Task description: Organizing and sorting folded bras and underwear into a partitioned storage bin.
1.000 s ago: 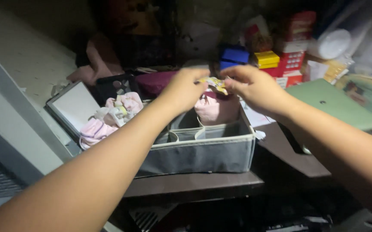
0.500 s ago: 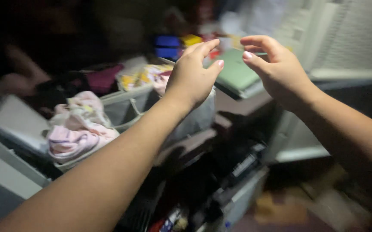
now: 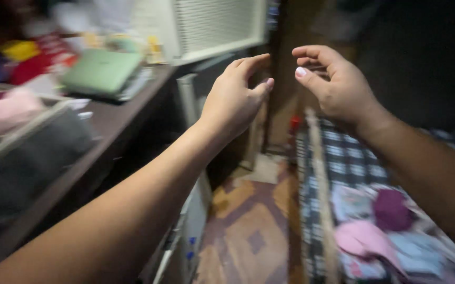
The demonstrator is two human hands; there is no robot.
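Observation:
My left hand [image 3: 236, 100] and my right hand [image 3: 334, 85] are both raised in the air in front of me, a short gap between them. The fingers of each are curled but apart, and neither holds anything. Below my right arm a bed with a dark checked cover [image 3: 351, 158] carries a heap of small clothes: a pink piece [image 3: 361, 237], a purple piece [image 3: 392, 209] and pale blue ones. A grey fabric organiser box [image 3: 25, 158] sits at the far left on a dark shelf [image 3: 113, 130], blurred by motion.
A green flat case [image 3: 101, 69] and red, yellow and blue boxes lie on the shelf at the upper left. A white louvred unit [image 3: 214, 23] hangs above. A patterned brown floor [image 3: 251, 231] runs between the shelf unit and the bed.
The view has swung right, away from the organiser box toward the bed and floor. Both hands stayed raised together; the small item held a second ago is no longer seen.

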